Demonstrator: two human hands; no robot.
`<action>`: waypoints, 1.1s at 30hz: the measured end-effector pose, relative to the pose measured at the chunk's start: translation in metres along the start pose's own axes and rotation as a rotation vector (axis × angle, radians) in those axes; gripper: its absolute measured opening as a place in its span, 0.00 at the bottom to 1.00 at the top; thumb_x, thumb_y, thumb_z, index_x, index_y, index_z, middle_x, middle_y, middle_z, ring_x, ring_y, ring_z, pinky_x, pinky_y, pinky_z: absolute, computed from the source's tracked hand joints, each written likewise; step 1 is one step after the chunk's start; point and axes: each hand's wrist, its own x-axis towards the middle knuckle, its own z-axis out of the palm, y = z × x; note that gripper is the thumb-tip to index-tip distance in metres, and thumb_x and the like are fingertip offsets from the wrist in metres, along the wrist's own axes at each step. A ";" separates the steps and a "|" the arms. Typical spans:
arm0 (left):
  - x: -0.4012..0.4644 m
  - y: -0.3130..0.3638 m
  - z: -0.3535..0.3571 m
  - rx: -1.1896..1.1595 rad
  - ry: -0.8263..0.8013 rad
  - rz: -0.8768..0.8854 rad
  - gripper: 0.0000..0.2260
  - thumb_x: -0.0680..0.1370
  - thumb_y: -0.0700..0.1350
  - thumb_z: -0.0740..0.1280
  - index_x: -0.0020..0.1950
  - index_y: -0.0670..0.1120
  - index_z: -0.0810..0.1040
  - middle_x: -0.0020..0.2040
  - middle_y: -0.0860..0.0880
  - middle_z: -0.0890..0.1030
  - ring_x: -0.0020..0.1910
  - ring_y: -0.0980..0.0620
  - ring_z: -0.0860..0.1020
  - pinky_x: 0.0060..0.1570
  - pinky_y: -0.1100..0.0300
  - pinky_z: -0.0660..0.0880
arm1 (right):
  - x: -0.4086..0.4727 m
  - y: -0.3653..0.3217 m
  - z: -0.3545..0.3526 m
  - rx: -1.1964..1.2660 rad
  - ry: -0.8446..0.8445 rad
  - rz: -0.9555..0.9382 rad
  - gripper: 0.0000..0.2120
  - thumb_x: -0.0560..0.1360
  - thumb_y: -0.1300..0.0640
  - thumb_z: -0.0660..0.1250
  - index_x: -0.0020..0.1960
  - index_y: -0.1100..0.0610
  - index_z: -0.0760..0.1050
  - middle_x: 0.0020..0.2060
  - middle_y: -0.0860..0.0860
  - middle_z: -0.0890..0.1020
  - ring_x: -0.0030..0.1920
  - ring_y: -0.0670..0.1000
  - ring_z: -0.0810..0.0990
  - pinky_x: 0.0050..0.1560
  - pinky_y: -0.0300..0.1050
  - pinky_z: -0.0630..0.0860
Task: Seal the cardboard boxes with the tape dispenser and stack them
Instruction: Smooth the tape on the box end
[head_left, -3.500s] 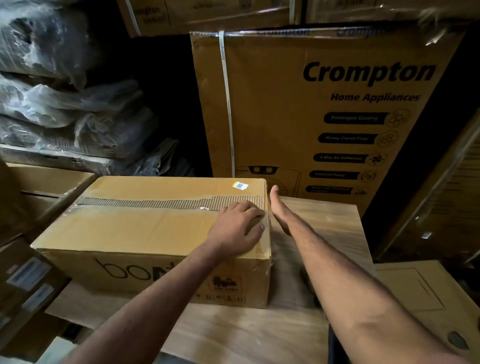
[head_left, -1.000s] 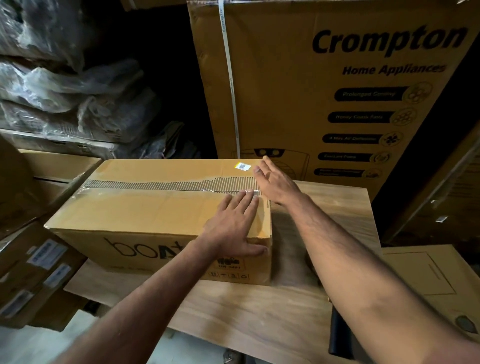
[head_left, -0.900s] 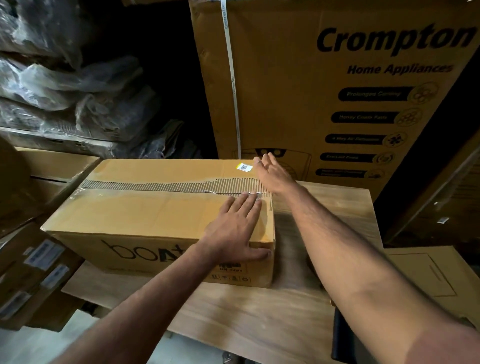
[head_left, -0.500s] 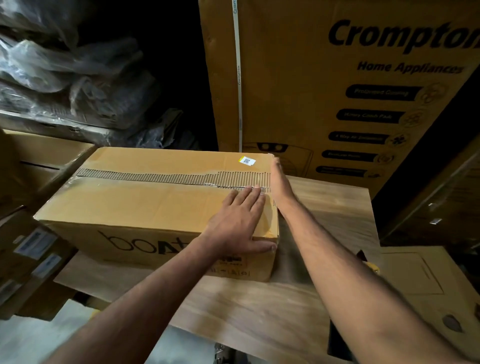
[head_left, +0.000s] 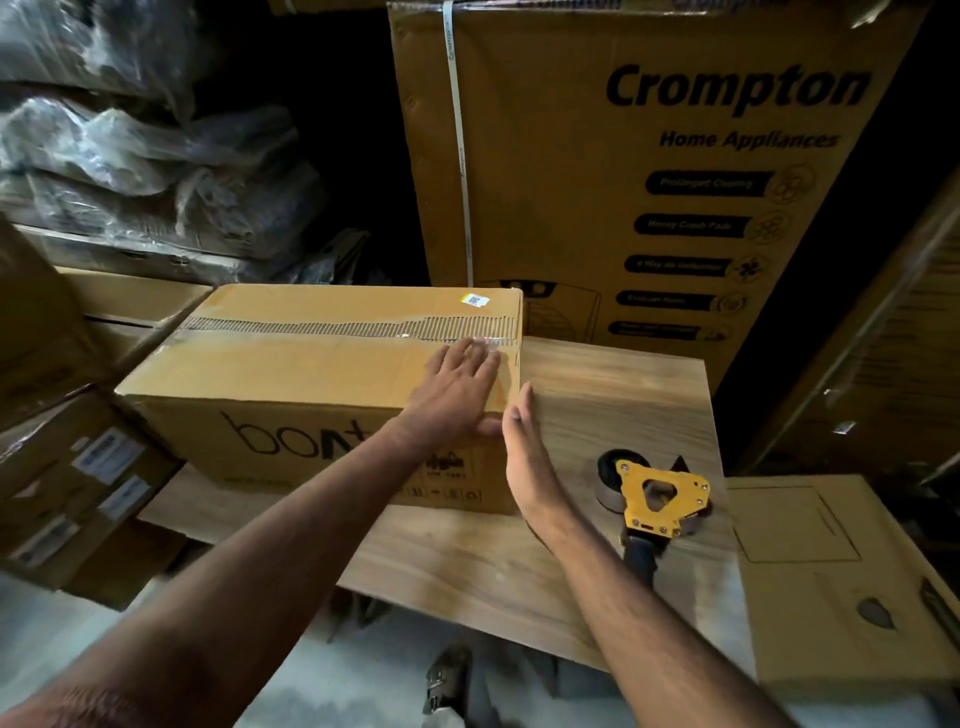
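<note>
Two hands at box (head_left: 291, 374) on bench (head_left: 613, 384): left hand (head_left: 457, 395) flat, fingers spread on top; right hand (head_left: 530, 467) straight-fingered beside end. Tape dispenser (head_left: 654, 499) nearby.

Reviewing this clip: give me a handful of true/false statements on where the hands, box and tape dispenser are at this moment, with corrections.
1. The left hand lies flat on top of the brown cardboard box printed "boat". True.
2. The right hand grips the yellow tape dispenser. False: the dispenser lies untouched on the wooden tabletop; the right hand is open beside the box's right end.
3. The box stands on the wooden tabletop. True.
4. The tall Crompton carton lies on top of the box. False: it stands upright behind it.
</note>
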 end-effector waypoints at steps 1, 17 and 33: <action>-0.004 0.008 0.000 -0.013 0.018 -0.049 0.44 0.76 0.68 0.61 0.81 0.43 0.48 0.81 0.39 0.50 0.80 0.40 0.45 0.78 0.42 0.45 | -0.004 0.002 -0.005 -0.071 -0.019 -0.027 0.26 0.86 0.51 0.45 0.80 0.52 0.39 0.80 0.46 0.41 0.76 0.40 0.41 0.75 0.38 0.43; -0.132 0.008 -0.009 -0.287 -0.003 0.144 0.33 0.78 0.59 0.59 0.81 0.50 0.55 0.81 0.51 0.56 0.80 0.52 0.52 0.78 0.50 0.47 | -0.009 -0.018 -0.028 -0.903 0.126 -0.347 0.21 0.80 0.47 0.57 0.72 0.48 0.72 0.77 0.50 0.65 0.78 0.53 0.57 0.76 0.63 0.48; -0.253 -0.109 0.025 -0.208 0.074 -0.379 0.31 0.82 0.54 0.60 0.81 0.58 0.49 0.82 0.50 0.48 0.80 0.44 0.45 0.77 0.40 0.54 | -0.100 0.005 0.128 -1.233 0.161 -0.469 0.30 0.73 0.44 0.60 0.72 0.52 0.70 0.73 0.52 0.69 0.75 0.55 0.63 0.69 0.68 0.59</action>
